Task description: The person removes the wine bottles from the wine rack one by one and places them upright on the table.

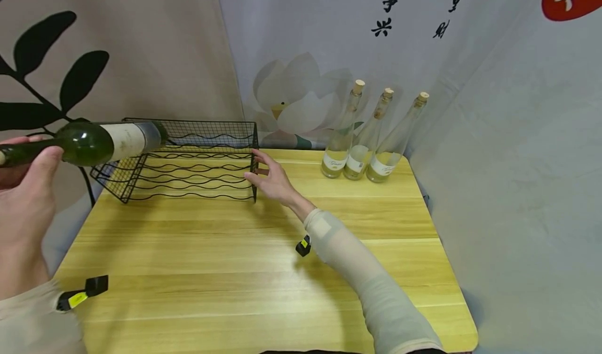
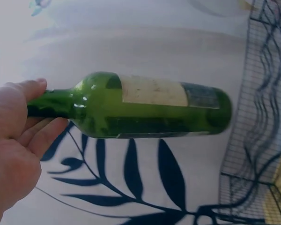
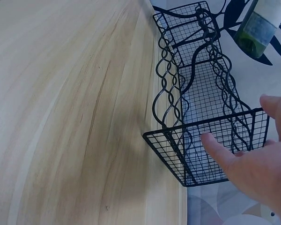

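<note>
My left hand [image 1: 23,202] grips a green glass wine bottle [image 1: 84,144] by its neck. The bottle lies level in the air, its base pointing right over the left part of a black wire wine rack [image 1: 193,179]. A pale label [image 2: 152,89] shows on its side in the left wrist view. My right hand [image 1: 274,182] is at the rack's right end, fingers spread and fairly straight. In the right wrist view, one fingertip lies against the mesh end panel [image 3: 210,161] and another is at its corner. No bottle shows inside the rack.
Three clear bottles [image 1: 359,158] with corks and white labels stand at the table's back right. The rack sits on the back left of the wooden table [image 1: 211,270]. Behind hang printed cloths [image 1: 291,30] with dark leaves, a pale flower and characters.
</note>
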A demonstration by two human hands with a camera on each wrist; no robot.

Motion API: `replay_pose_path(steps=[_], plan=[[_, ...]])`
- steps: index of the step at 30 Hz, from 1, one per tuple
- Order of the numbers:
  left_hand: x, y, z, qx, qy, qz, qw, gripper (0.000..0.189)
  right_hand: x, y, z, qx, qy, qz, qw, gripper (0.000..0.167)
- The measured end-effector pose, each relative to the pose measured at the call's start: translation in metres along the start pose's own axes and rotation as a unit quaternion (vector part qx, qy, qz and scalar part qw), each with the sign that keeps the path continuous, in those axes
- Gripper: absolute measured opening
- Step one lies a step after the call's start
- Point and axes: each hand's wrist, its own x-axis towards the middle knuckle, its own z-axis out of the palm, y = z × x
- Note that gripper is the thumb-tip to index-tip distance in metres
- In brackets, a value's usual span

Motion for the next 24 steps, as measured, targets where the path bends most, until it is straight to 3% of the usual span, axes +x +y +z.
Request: replay_pose_path(steps=[6, 12, 18, 24], plan=[[-0.008, 0.010, -0.008, 0.017, -0.041, 0.104, 0.9936, 0.036, 0.000, 0.000, 0.000, -0.001, 0.000, 0.001, 1.0000, 0.073], [-0.021, 0.026, -0.012, -0.004, -0.083, 0.160, 0.9837, 0.034, 0.000, -0.001, -0.001, -0.005, 0.007, 0.004, 1.0000, 0.074], [-0.030, 0.039, -0.008, -0.062, -0.121, 0.254, 0.9576, 0.035, 0.001, 0.000, -0.001, 0.000, 0.008, 0.011, 0.9999, 0.076], [-0.037, 0.043, 0.001, -0.138, -0.153, 0.281, 0.9373, 0.030, 0.000, 0.000, 0.000, 0.002, 0.007, 0.007, 0.9999, 0.076]])
